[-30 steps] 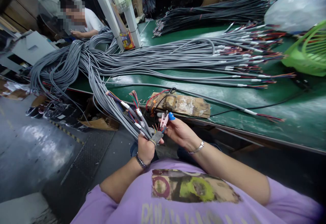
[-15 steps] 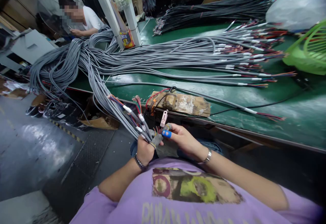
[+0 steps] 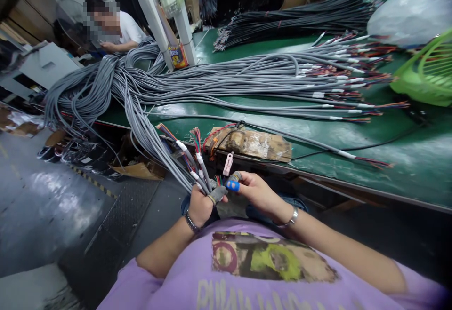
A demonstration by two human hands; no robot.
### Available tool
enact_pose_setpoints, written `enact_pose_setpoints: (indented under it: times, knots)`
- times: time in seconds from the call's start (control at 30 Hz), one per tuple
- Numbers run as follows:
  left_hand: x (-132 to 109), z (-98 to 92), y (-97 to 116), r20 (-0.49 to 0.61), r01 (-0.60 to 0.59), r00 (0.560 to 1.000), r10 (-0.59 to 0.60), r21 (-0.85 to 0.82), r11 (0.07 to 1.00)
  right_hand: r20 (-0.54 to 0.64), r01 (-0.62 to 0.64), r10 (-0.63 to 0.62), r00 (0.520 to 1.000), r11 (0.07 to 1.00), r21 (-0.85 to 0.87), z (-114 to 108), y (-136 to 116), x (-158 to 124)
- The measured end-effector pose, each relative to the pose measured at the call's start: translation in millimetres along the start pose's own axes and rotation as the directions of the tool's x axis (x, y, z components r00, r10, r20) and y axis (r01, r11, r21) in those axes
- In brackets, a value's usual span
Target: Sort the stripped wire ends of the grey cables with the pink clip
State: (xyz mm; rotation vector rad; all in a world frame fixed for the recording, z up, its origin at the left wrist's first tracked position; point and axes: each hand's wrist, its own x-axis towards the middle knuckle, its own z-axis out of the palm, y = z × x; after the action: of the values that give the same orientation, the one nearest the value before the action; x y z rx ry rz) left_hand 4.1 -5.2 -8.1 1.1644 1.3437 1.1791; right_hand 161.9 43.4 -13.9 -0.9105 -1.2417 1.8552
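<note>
My left hand (image 3: 205, 202), its fingertips in grey covers, is closed around a bunch of grey cables (image 3: 169, 159). Several cable ends stick up past it, with white sleeves and loose coloured wires (image 3: 196, 139). Short stripped wires (image 3: 219, 179) poke out between the two hands. My right hand (image 3: 252, 190) has a blue wrap on the thumb and a grey cover on a finger. Its thumb and finger are pinched together at those wire tips. Just above it, a pink tag-like piece (image 3: 228, 163) hangs at the bench edge.
A green bench (image 3: 303, 138) carries a long pile of grey cables (image 3: 219, 77) and a black cable bundle (image 3: 293, 25). Near its front edge lies a worn wooden block (image 3: 261, 143). A green basket (image 3: 423, 72) and a plastic bag (image 3: 411, 9) stand right. Another person (image 3: 123, 32) sits back left.
The cable ends above my left hand have fanned out slightly, standing more upright. My right hand has shifted a little to the right, still pinched near the wire tips.
</note>
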Motion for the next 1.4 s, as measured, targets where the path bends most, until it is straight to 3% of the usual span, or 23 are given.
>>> enact_pose_setpoints:
  times: [0.2,0.37,0.43,0.53,0.63,0.73,0.8,0.9,1.0,1.4]
  knots:
    - [-0.1,0.2,-8.3,-0.103,-0.027,0.995,0.016,-0.099,0.995,0.021,0.004,-0.005,1.0,0.998,0.057,-1.1,3.1,-3.3]
    - [1.4,-0.1,-1.0,-0.075,0.037,0.996,-0.053,-0.2,0.979,0.03,-0.12,0.118,0.993,0.904,0.409,-9.3,8.2,13.0]
    - [2.8,1.1,3.9,-0.039,0.062,0.997,-0.072,-0.224,0.973,0.081,-0.182,0.163,0.983,0.865,0.467,-9.4,5.7,21.6]
    - [6.5,3.2,8.1,0.008,0.072,0.997,-0.072,-0.264,0.962,0.095,-0.134,0.104,0.99,0.903,0.407,-5.3,0.7,29.0]
    - [10.7,4.5,6.3,0.039,0.063,0.998,-0.054,-0.277,0.959,-0.091,0.059,-0.04,0.995,0.975,0.214,-1.1,-0.3,29.2]
    - [13.6,5.0,3.4,0.056,0.064,0.997,-0.051,-0.267,0.961,-0.25,0.17,-0.156,0.956,0.985,0.035,0.7,1.4,28.4]
    - [14.5,5.6,4.1,0.07,0.055,0.997,-0.039,-0.243,0.968,-0.218,0.161,-0.137,0.966,0.982,0.099,1.7,2.4,29.8]
    - [14.8,6.9,8.6,0.081,0.04,0.996,-0.024,-0.199,0.979,-0.077,0.046,-0.019,0.997,0.931,0.362,3.8,3.6,34.6]
    - [14.8,8.4,12.7,0.076,0.047,0.996,-0.035,-0.158,0.986,-0.052,-0.015,0.048,0.997,0.86,0.511,5.2,4.3,38.5]
    - [10.4,5.4,6.1,0.071,0.045,0.997,-0.035,-0.149,0.988,0.002,-0.094,0.117,0.993,0.783,0.614,5.0,5.3,35.3]
